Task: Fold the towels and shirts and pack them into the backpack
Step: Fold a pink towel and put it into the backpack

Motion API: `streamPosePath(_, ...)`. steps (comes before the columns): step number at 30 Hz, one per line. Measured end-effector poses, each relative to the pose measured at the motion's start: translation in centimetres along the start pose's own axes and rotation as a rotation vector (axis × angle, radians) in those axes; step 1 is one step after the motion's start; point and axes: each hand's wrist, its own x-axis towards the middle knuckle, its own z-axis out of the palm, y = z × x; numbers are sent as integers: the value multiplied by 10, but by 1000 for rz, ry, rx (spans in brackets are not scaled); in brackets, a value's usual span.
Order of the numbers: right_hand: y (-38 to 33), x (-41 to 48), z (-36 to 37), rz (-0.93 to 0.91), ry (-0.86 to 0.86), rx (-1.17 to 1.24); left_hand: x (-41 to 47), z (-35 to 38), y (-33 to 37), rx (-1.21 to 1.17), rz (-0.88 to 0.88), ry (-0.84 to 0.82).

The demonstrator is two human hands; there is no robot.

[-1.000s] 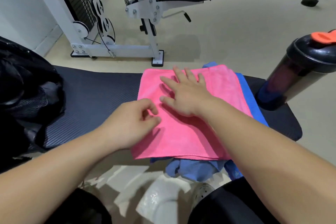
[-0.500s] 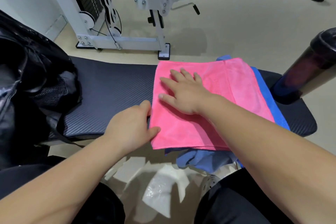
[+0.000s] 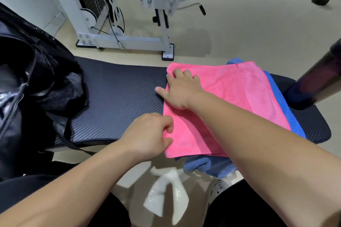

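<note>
A folded pink towel lies on the right half of a black padded bench. Under it a blue towel shows along the right edge, and a blue shirt hangs over the bench's near edge. My left hand pinches the pink towel's near left corner. My right hand has its fingers curled at the far left corner, and its thumb points out over the bench. The open black backpack stands at the bench's left end.
A dark shaker bottle stands on the bench's right end, close to the towels. A white weight machine with a black seat is on the floor behind the bench. My knees and a grey shoe are below.
My right hand slid from the middle of the pink towel to its far left corner and curled its fingers. My left hand stayed at the near left corner. The view shifted left.
</note>
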Motion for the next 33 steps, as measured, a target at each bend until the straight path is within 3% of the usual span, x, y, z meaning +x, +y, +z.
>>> streamPosePath(9, -6, -1, -13, 32, 131, 235, -1, -19, -15, -234, -53, -44)
streamPosePath(17, -53, 17, -19, -11, 128, 287, -11, -53, -42, -260, -157, -48)
streamPosePath(20, -77, 25, -15, -43, 105, 299, -19, -70, -58, -168, -207, -99)
streamPosePath(27, -125, 47, 0, -135, -12, 383, -34, -84, -100, 288, -389, -106)
streamPosePath(33, -118, 49, 4, -247, -14, 395, -28, -80, -90, 501, -402, -74)
